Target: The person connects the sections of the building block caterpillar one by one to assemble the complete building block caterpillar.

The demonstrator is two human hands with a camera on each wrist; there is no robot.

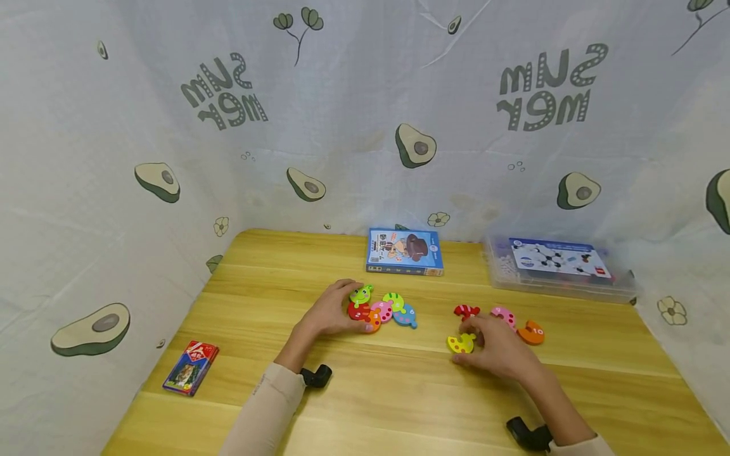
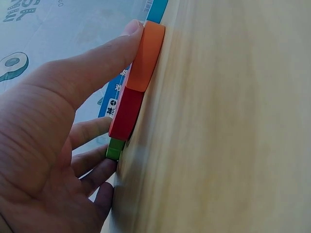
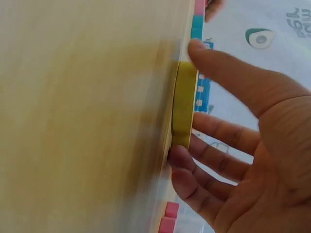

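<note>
My left hand (image 1: 332,310) holds the end of a joined row of caterpillar puzzle pieces. In the left wrist view, its thumb lies on the orange piece (image 2: 148,58), while other fingers touch near the red piece (image 2: 127,114) and the green one (image 2: 114,148). The row starts with a smiling green head (image 1: 360,295) and ends at a blue piece (image 1: 405,316). To the right, my right hand (image 1: 499,347) holds a yellow caterpillar piece (image 1: 459,344) between thumb and fingers, low over or on the table. A red striped piece (image 1: 466,310) lies just beyond it.
Beside the right hand lie a pink piece (image 1: 504,316) and an orange piece numbered 10 (image 1: 531,332). A blue box (image 1: 403,251) and a clear plastic case (image 1: 561,284) are at the table's back. A small card pack (image 1: 191,368) lies at left.
</note>
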